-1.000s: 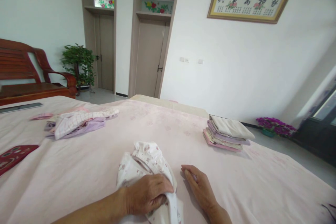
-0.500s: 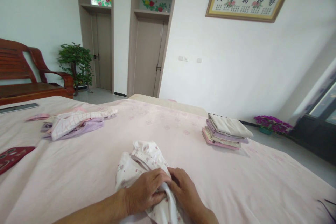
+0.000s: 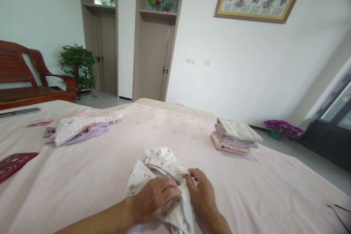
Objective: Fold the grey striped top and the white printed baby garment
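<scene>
A small white garment (image 3: 160,164) with a pink print lies crumpled on the pink bedsheet (image 3: 109,168) just in front of me. My left hand (image 3: 152,201) presses down on its near part, fingers curled over the cloth. My right hand (image 3: 201,192) pinches the garment's right edge between thumb and fingers. Both hands meet over the cloth at the bottom centre of the head view.
A neat stack of folded clothes (image 3: 236,137) sits at the right of the bed. A loose heap of checked and lilac clothes (image 3: 79,128) lies at the left. A red patterned cloth (image 3: 12,162) is at the left edge. Beyond stand a wooden bench (image 3: 33,80), a potted plant (image 3: 78,65) and two doors.
My right hand came off the bare sheet, moved left and took hold of the garment's right edge. The garment has been pulled a little to the right and spread.
</scene>
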`<state>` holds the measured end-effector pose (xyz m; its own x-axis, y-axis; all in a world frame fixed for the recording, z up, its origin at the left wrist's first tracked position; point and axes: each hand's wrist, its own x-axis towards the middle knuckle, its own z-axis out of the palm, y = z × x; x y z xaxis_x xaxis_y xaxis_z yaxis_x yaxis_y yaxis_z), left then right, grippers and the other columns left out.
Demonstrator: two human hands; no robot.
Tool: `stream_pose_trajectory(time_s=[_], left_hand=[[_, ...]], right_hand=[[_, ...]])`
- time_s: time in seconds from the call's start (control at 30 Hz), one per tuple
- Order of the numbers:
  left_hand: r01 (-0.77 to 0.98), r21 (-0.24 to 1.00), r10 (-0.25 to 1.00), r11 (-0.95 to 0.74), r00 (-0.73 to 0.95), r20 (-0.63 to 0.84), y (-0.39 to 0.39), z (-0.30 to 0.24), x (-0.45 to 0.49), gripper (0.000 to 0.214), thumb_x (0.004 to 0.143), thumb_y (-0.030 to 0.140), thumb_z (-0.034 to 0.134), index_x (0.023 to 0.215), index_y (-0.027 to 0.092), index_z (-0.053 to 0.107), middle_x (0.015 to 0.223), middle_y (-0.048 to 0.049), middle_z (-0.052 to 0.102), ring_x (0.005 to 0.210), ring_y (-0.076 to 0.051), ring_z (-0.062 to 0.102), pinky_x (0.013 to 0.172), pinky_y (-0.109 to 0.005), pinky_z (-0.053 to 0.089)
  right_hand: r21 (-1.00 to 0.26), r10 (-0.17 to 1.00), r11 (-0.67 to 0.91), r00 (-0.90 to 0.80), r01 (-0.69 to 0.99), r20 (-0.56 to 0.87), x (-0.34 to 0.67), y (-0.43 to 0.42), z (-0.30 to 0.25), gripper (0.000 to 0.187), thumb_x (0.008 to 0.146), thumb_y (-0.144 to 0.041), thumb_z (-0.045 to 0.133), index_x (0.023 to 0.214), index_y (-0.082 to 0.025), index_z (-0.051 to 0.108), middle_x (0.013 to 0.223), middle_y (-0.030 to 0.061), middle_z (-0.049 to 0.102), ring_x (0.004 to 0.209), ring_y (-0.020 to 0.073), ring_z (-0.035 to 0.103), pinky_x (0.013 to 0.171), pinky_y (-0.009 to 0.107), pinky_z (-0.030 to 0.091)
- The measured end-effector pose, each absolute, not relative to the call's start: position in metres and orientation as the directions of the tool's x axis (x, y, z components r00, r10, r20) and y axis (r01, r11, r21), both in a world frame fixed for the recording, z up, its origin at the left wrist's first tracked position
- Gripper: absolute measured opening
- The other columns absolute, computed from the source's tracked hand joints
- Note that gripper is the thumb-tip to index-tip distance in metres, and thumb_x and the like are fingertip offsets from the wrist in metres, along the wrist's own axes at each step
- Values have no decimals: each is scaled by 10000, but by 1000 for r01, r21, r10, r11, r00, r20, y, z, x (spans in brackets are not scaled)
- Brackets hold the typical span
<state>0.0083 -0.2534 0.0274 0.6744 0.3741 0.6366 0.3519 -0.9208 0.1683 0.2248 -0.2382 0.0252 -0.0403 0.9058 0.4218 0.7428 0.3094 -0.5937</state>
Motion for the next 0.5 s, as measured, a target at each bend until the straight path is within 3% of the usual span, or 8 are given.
stream_pose_trajectory(time_s=[0.17,0.33,0.43,0.5], left_hand=[[359,123,351,-925,689,634,-257,30,7,333,924,128,439,1244,212,478,1126,-111,647,979,-200,630,829,-318,519],[291,106,298,-951,765,572,-260,31,8,302,952,148,409,1240,218,462,1144,-92,659,992,-180,631,833,-281,497],[288,112,300,-951,771,561,-260,29,9,315,955,159,415,1262,220,443,1152,-84,661,1021,-178,624,847,-289,474],[335,137,352,-932,750,560,-259,27,9,341,954,212,449,1294,220,425,1178,-91,651,1049,-192,614,852,-310,456]], right_hand=[[-759,884,76,309,647,352,273,-225,35,303,816,-449,509,912,-229,694,886,34,719,790,218,635,765,316,466],[-890,742,-152,644,430,185,351,-215,27,389,760,-489,530,923,-195,726,818,37,733,824,262,653,721,325,472],[-848,740,-214,647,485,183,375,-214,17,373,750,-464,533,903,-189,733,840,53,728,867,290,650,741,362,471],[-839,765,-165,604,519,223,373,-214,13,383,768,-451,514,960,-192,721,873,53,718,831,274,658,725,370,482]])
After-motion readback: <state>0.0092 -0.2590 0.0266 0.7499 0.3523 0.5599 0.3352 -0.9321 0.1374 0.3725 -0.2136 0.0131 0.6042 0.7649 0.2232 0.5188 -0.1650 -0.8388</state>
